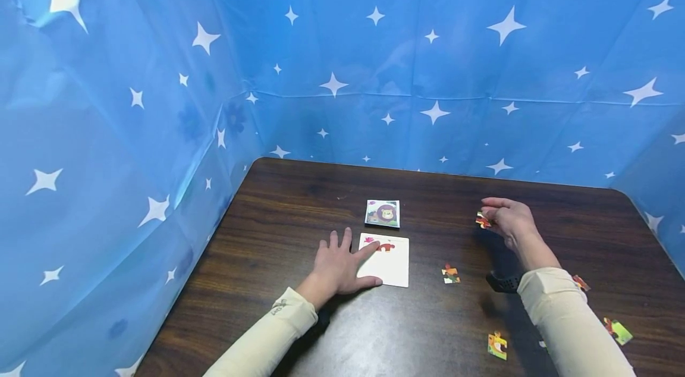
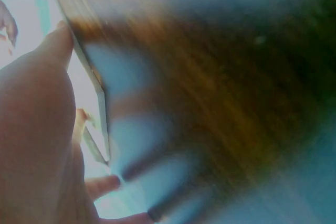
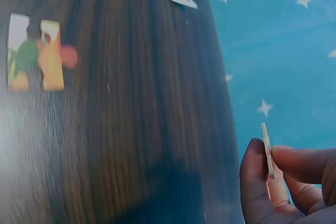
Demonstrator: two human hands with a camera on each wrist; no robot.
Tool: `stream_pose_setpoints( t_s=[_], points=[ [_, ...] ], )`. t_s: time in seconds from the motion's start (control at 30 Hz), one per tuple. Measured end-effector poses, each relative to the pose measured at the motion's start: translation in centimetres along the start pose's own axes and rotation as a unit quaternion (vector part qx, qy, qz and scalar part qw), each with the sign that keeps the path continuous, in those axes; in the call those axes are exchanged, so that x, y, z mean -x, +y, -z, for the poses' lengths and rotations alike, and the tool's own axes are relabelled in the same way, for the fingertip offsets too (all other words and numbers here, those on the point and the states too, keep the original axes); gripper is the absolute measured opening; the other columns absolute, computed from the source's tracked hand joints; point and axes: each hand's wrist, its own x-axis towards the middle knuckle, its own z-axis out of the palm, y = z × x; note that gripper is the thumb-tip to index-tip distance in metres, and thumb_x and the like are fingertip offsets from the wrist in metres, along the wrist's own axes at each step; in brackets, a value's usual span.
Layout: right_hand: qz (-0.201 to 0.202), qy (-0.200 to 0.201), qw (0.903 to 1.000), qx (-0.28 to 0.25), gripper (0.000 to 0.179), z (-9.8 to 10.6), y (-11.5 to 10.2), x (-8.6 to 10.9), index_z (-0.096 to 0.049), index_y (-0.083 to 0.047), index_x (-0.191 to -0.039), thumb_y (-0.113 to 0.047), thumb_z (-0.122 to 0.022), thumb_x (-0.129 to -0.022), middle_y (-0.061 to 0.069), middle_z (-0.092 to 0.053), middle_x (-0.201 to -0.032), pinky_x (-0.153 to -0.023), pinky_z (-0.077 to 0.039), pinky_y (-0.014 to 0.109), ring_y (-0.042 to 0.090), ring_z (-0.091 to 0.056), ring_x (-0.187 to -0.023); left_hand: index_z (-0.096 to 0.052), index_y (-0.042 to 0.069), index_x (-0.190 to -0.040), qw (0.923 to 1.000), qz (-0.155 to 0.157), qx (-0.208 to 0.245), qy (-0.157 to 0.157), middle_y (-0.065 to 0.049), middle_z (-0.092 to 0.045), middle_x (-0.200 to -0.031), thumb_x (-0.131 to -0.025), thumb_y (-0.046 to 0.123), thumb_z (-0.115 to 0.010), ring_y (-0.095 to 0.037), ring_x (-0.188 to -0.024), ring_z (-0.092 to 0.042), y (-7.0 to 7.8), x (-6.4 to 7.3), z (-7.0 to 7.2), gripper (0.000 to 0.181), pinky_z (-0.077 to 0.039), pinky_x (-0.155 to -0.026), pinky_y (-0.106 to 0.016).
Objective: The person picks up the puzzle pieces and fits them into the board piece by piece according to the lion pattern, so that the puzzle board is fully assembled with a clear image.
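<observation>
My left hand lies with fingers spread, its thumb and index finger resting on a white square puzzle board. Along the board's top edge, a pink and red puzzle piece shows beside the index fingertip. Off to the right, my right hand pinches a red and yellow jigsaw puzzle piece between thumb and fingers, raised over the table. In the right wrist view this held piece is seen edge-on. The left wrist view catches the board's edge beside the thumb.
A small picture card with a lion lies just behind the board. Loose puzzle pieces are scattered to the right: one orange and green, one yellow, one green, and a red one by the right sleeve. A starry blue curtain surrounds the table.
</observation>
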Motion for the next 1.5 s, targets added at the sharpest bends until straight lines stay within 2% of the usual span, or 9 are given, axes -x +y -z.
stream_pose_setpoints(
  t_s=[0.17, 0.4, 0.57, 0.7, 0.83, 0.93, 1.1, 1.27, 1.5],
  points=[
    [-0.003, -0.006, 1.0, -0.001, 0.045, -1.8, -0.4, 0.1, -0.048, 0.0, -0.148, -0.004, -0.05, -0.104, 0.021, -0.059, -0.14, -0.073, -0.056, 0.018, -0.002, -0.06, -0.086, -0.017, 0.053, -0.158, 0.9999, -0.004, 0.011, 0.0, -0.011, -0.028, -0.167, -0.083, 0.092, -0.032, -0.048, -0.145, -0.037, 0.1, 0.1, 0.1, 0.086, -0.04, -0.109, -0.061],
    [-0.001, -0.022, 0.9996, -0.015, 0.043, -3.8, -0.7, 0.2, -0.049, 0.001, -0.146, -0.004, -0.05, -0.104, 0.021, -0.06, -0.136, -0.071, -0.056, 0.02, 0.001, -0.06, -0.084, -0.017, 0.052, -0.158, 0.9999, -0.003, 0.012, -0.001, -0.009, -0.027, -0.168, -0.084, 0.091, -0.032, -0.049, -0.145, -0.037, 0.1, 0.0, 0.0, 0.086, -0.04, -0.11, -0.061],
    [-0.002, -0.031, 0.9993, -0.019, 0.041, -5.3, -0.7, 0.4, -0.051, 0.002, -0.144, -0.002, -0.05, -0.103, 0.022, -0.061, -0.135, -0.069, -0.055, 0.023, 0.002, -0.061, -0.082, -0.018, 0.051, -0.159, 0.9995, -0.008, 0.032, -0.005, -0.007, -0.023, -0.169, -0.085, 0.089, -0.034, -0.045, -0.15, -0.032, 0.0, 0.1, 0.1, 0.085, -0.037, -0.112, -0.063],
    [-0.003, -0.039, 0.9989, -0.025, 0.04, -6.9, -0.7, 0.7, -0.054, 0.003, -0.142, -0.001, -0.051, -0.103, 0.024, -0.061, -0.136, -0.069, -0.057, 0.023, 0.005, -0.063, -0.083, -0.024, 0.044, -0.16, 0.9986, -0.032, 0.04, 0.015, -0.003, -0.02, -0.171, -0.088, 0.085, -0.038, -0.034, -0.156, -0.023, 0.1, 0.1, 0.1, 0.084, -0.031, -0.117, -0.062],
    [-0.001, -0.042, 0.9989, -0.019, 0.037, -8.4, -0.7, 1.0, -0.056, 0.002, -0.139, -0.001, -0.052, -0.102, 0.023, -0.062, -0.132, -0.07, -0.057, 0.024, 0.008, -0.063, -0.084, -0.029, 0.034, -0.16, 0.9968, -0.066, 0.021, 0.04, 0.001, -0.02, -0.171, -0.091, 0.081, -0.039, -0.025, -0.158, -0.018, 0.2, -0.1, 0.1, 0.084, -0.026, -0.122, -0.058],
    [0.0, -0.042, 0.999, -0.013, 0.036, -9.4, -0.8, 1.2, -0.058, 0.002, -0.137, 0.0, -0.052, -0.102, 0.021, -0.065, -0.127, -0.07, -0.058, 0.025, 0.009, -0.063, -0.084, -0.031, 0.028, -0.16, 0.9952, -0.085, 0.013, 0.046, 0.002, -0.024, -0.169, -0.094, 0.078, -0.04, -0.021, -0.158, -0.021, 0.3, -0.2, 0.1, 0.084, -0.026, -0.123, -0.055],
    [-0.003, -0.049, 0.9986, -0.019, 0.035, -10.6, -0.5, 1.3, -0.06, 0.003, -0.134, 0.003, -0.053, -0.1, 0.016, -0.067, -0.117, -0.068, -0.059, 0.026, 0.009, -0.063, -0.081, -0.033, 0.022, -0.159, 0.9928, -0.104, 0.034, 0.05, 0.0, -0.033, -0.166, -0.096, 0.073, -0.043, -0.02, -0.154, -0.03, 0.3, -0.4, -0.2, 0.083, -0.03, -0.121, -0.053],
    [-0.011, -0.052, 0.9985, -0.01, 0.033, -11.8, -0.3, 1.3, -0.062, 0.0, -0.131, 0.002, -0.053, -0.1, 0.011, -0.068, -0.112, -0.069, -0.059, 0.028, 0.01, -0.062, -0.082, -0.033, 0.021, -0.16, 0.9921, -0.108, 0.04, 0.05, -0.001, -0.033, -0.166, -0.096, 0.073, -0.043, -0.021, -0.153, -0.032, 0.2, -0.5, -0.4, 0.083, -0.032, -0.12, -0.052],
    [-0.013, -0.06, 0.9981, 0.005, 0.032, -13.3, -0.6, 1.6, -0.064, -0.002, -0.129, 0.002, -0.053, -0.099, 0.014, -0.068, -0.116, -0.072, -0.059, 0.032, 0.017, -0.064, -0.092, -0.032, 0.021, -0.16, 0.9921, -0.104, 0.052, 0.046, -0.002, -0.031, -0.167, -0.096, 0.073, -0.043, -0.022, -0.154, -0.031, 0.3, -0.5, -0.4, 0.083, -0.035, -0.118, -0.054]
  ],
)
